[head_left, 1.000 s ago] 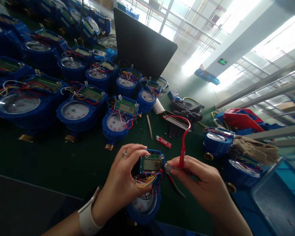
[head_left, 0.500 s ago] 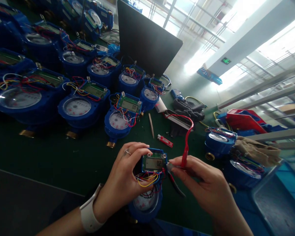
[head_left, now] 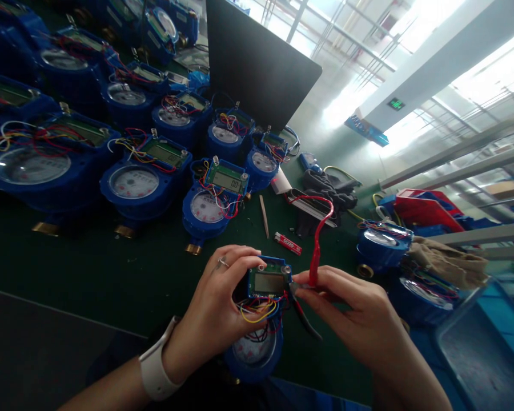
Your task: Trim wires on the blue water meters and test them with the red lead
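My left hand (head_left: 216, 311) grips a small green display board (head_left: 268, 282), holding it above an open blue water meter (head_left: 252, 354) at the near table edge; coloured wires (head_left: 257, 311) run from the board into the meter. My right hand (head_left: 351, 314) pinches a red clip lead (head_left: 316, 257) against the board's right edge, with a dark-handled tool (head_left: 304, 319) under its fingers. The red lead arches back toward a black pouch (head_left: 321, 202). A white watch band sits on my left wrist.
Rows of blue water meters (head_left: 132, 182) with wired boards fill the green mat at left and rear. A black panel (head_left: 257, 63) stands behind them. A red lighter (head_left: 288, 244) and a wooden stick (head_left: 264, 216) lie mid-table. More meters (head_left: 379, 245), a cloth and a blue tray (head_left: 488, 342) sit right.
The board's display showed digits before and now looks blank. The red lead's loop has sunk slightly. Both hands stay at the board; the view has shifted a little.
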Demonstrator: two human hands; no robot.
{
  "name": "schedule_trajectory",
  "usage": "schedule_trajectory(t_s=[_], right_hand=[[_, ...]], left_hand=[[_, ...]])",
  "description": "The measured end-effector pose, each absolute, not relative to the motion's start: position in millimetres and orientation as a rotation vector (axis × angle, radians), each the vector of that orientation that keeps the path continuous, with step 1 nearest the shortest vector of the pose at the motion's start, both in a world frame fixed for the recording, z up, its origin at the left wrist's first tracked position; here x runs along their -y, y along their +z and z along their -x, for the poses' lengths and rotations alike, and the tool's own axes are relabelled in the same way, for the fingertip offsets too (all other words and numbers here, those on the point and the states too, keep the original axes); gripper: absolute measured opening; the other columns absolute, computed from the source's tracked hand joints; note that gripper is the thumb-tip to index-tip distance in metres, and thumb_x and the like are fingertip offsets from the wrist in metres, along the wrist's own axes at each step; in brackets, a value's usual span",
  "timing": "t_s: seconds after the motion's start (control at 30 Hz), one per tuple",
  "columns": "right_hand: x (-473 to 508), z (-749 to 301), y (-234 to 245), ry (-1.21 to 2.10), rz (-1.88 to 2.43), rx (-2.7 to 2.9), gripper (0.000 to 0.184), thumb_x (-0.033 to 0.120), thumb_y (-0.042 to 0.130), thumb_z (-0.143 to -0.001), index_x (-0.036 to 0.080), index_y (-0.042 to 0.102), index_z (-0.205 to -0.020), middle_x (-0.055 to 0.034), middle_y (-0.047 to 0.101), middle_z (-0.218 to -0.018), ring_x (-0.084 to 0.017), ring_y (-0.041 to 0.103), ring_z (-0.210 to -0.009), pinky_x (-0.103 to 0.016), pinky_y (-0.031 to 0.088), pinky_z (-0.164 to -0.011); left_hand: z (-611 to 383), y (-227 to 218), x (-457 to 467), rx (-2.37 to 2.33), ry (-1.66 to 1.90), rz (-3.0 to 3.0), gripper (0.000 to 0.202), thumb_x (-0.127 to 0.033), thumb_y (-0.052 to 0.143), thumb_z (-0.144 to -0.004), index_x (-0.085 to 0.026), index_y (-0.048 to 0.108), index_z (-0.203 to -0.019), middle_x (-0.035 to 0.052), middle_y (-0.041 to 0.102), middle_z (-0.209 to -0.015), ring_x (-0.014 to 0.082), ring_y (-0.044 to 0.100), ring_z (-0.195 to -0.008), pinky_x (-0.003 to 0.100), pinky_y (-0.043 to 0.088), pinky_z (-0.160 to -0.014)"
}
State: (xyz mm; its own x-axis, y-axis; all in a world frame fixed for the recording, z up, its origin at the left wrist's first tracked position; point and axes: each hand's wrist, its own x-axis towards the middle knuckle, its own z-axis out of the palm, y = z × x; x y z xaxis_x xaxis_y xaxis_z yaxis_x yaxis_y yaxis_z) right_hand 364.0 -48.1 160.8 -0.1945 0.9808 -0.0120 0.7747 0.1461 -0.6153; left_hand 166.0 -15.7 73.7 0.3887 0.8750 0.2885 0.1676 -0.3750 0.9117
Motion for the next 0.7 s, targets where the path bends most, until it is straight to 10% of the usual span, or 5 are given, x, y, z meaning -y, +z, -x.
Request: schedule_trajectory(t_s=[0.7], right_hand=[[50.0, -364.0, 160.9, 0.687, 1.668, 2.048, 0.007, 0.022, 0.059, -0.091, 0.022, 0.067, -0.092, -0.0012, 0.07, -0.089, -0.014, 0.067, -0.074, -0.019, 0.056, -0.062]], left_hand=[[-165.9, 72.7, 16.1, -0.9, 1.062, -1.791, 0.049, -0.017, 0.076, -0.07, -0.025, 0.052, -0.112, 0.0019, 0.054, -0.122, 0.0211, 0.045, -0.116, 0.036, 0.039, -0.099]])
